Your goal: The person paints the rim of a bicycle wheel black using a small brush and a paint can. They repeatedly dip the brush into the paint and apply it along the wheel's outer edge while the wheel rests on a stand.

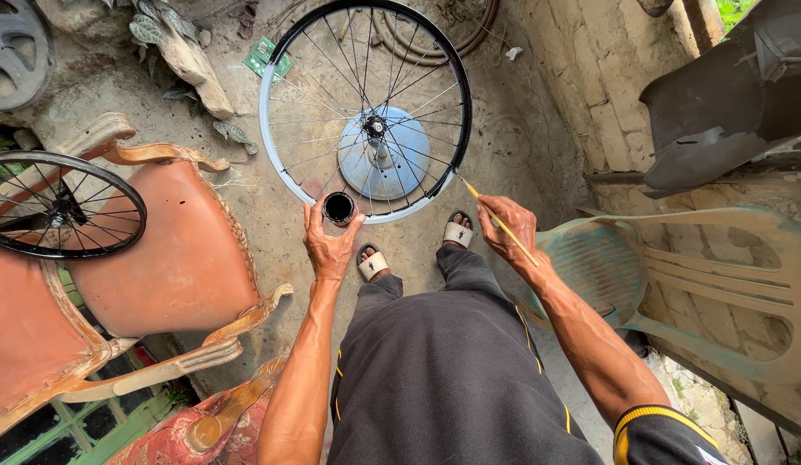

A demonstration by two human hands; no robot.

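Note:
A spoked bicycle wheel (364,108) with a rim part black, part silver stands on a round blue stand (385,155) before my feet. My left hand (329,243) holds a small round black pot (338,207) close to the rim's lower edge. My right hand (509,226) grips a thin yellow-handled brush (500,222), its tip touching the rim at the lower right. My legs in dark trousers and my sandalled feet are below the wheel.
Another black bicycle wheel (60,205) rests on an orange upholstered wooden armchair (172,250) at left. A worn green plastic chair (676,275) lies at right. A brick wall (603,77) and a dark metal part (719,112) stand at the upper right. Tyres lie behind the wheel.

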